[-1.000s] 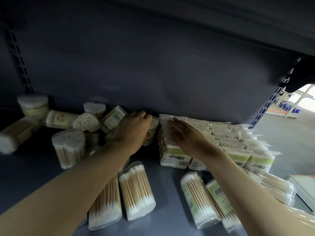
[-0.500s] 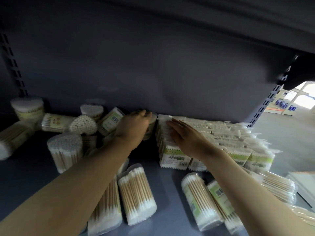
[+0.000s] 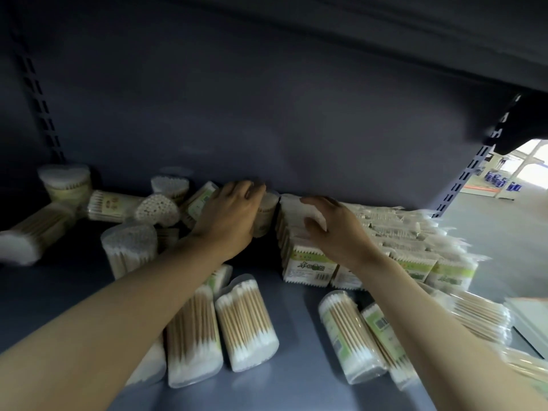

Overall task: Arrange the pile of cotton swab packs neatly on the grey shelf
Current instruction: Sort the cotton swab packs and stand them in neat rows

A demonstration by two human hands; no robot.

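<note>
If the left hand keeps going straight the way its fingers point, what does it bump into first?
Probably the dark grey back wall of the shelf. The left hand already grips a clear upright tub of cotton swabs standing near that wall, with nothing visible between; the depth is hard to judge.

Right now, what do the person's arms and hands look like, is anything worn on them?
Both forearms are bare as far as the view shows: no sleeves, gloves, watch or rings visible on the left hand or the right hand. The picture is slightly blurred, so small details could be missed.
</note>
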